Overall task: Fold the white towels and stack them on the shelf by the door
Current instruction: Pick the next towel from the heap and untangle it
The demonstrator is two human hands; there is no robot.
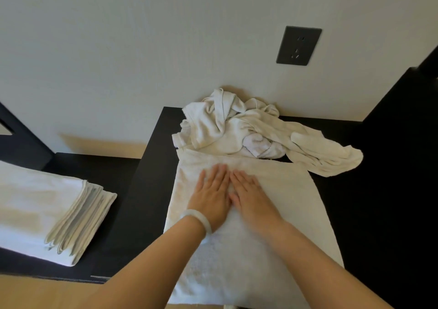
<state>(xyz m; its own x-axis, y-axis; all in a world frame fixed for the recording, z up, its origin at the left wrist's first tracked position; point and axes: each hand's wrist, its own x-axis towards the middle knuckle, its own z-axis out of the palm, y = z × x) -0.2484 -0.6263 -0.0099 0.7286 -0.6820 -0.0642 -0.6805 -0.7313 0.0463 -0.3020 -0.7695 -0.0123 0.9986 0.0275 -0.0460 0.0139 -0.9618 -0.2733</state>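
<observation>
Logged two bare forearms nearest the lens, reaching in from the bottom edge, with a smooth, milky-pale bracelet [201, 220] round the left wrist. Found left hand [211, 197] and right hand [252, 201] lying palm-down side by side, inner edges touching, on a white towel [284, 209]. Recorded fingers [219, 174] straight, close together, pressed flat on the cloth, grasping nothing; slight blur at the tips. Noted towel as terry with a fine looped nap, rectangular, spread flat on a matte black table [384, 214]. Saw behind it, touching its far edge, a crumpled pile of white towels [225, 128], twisted and creased, heaped against the wall [118, 48]. Found at left, on a lower black shelf [113, 171], a stack of folded towels [40, 204], flat and rectangular, with layered hems showing along its right side. Noted a dark rectangular socket [298, 45] on the pale, faintly textured wall.
</observation>
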